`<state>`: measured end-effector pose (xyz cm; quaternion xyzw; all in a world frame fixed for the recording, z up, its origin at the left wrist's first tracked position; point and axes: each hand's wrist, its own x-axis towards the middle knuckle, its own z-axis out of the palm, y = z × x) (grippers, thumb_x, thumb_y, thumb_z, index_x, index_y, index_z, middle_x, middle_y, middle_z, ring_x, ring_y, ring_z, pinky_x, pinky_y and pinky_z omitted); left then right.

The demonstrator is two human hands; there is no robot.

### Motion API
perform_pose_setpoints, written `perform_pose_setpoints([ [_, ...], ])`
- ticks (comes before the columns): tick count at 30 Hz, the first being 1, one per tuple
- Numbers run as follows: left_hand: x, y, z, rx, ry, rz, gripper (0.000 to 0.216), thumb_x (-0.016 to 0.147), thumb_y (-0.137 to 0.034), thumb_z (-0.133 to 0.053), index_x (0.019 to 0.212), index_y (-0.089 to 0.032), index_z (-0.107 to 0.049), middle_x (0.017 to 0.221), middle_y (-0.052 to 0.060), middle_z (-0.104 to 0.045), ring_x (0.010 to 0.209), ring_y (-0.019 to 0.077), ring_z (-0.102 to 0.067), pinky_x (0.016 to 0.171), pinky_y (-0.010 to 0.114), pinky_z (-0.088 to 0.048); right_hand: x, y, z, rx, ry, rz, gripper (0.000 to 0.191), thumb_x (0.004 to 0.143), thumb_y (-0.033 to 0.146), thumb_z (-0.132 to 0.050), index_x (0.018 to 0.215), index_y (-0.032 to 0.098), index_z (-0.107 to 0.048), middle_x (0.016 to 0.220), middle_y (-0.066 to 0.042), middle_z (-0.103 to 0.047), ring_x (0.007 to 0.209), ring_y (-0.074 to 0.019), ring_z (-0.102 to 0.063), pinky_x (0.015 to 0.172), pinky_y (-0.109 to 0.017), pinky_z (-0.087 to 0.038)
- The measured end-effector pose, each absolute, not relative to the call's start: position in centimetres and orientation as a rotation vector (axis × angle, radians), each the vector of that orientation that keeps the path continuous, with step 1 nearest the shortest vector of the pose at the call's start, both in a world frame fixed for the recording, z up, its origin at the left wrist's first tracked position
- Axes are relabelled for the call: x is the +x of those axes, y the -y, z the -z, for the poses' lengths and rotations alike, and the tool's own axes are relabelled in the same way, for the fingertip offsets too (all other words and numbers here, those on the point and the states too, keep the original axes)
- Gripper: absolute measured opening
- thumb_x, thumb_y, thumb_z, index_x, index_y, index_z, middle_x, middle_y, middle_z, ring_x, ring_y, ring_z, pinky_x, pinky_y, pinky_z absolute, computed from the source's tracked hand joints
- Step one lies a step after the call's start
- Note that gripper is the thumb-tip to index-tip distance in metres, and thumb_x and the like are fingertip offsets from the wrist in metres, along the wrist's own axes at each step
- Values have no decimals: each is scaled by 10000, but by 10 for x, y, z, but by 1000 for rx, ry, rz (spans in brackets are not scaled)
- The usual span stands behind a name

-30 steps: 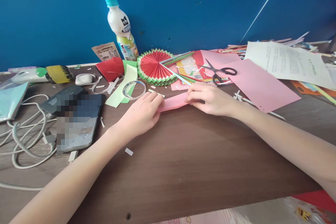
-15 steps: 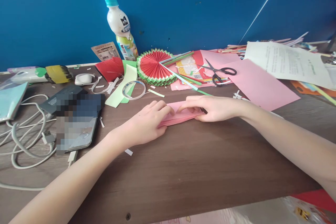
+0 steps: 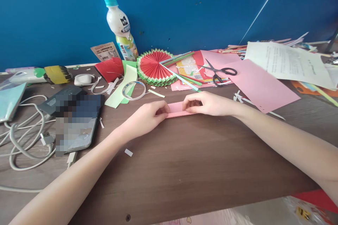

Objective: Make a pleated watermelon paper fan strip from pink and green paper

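Observation:
A narrow folded strip of pink paper (image 3: 175, 109) lies low over the brown tabletop, with its ends covered by my fingers. My left hand (image 3: 153, 114) pinches its left end between thumb and fingers. At the right end my right hand (image 3: 202, 103) is curled the same way, fingertips on top of the paper. Behind the hands stands a round pleated paper fan (image 3: 155, 68), red with a green and white edge. Black-handled scissors (image 3: 219, 72) rest on papers to the right of the fan.
A roll of tape (image 3: 133, 90) and green paper strips lie left of the fan, near a bottle (image 3: 118, 28). At left are a phone (image 3: 79, 123) and coiled white cables. Pink sheets (image 3: 264, 86) and a printed page (image 3: 287, 63) cover the back right.
The pink paper was a looser, layered stack lifted at its front; now it is flatter and narrower. My fingers have shifted, with the left hand's thumb now pinching the near edge.

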<state>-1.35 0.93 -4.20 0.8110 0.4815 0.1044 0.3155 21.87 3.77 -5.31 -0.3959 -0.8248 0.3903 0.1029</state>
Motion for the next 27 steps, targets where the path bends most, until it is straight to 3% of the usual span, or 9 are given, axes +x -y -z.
perform_pose_setpoints([
  [5, -19, -15, 43, 2143, -1226, -305, 187, 795, -221, -444, 814, -213, -630, 846, -31, -653, 766, 140, -582, 688, 238, -424, 217, -38, 56, -1202, 2409, -1070, 103, 770, 261, -553, 736, 168, -582, 801, -6, -536, 662, -104, -449, 596, -243, -346],
  [15, -22, -20, 46, 2147, -1230, -305, 180, 769, -229, -497, 800, -215, -674, 863, -18, -662, 807, 149, -585, 723, 247, -441, 218, -40, 60, -1174, 2412, -1043, 144, 777, 299, -557, 776, 172, -626, 804, -12, -527, 669, -112, -438, 604, -256, -341],
  [27, -21, -21, 48, 2115, -1281, -287, 179, 761, -241, -499, 831, -207, -661, 835, -7, -664, 739, 144, -591, 659, 248, -446, 218, -41, 62, -1168, 2403, -1010, 125, 767, 280, -555, 771, 174, -620, 805, -10, -554, 675, -114, -448, 609, -258, -332],
])
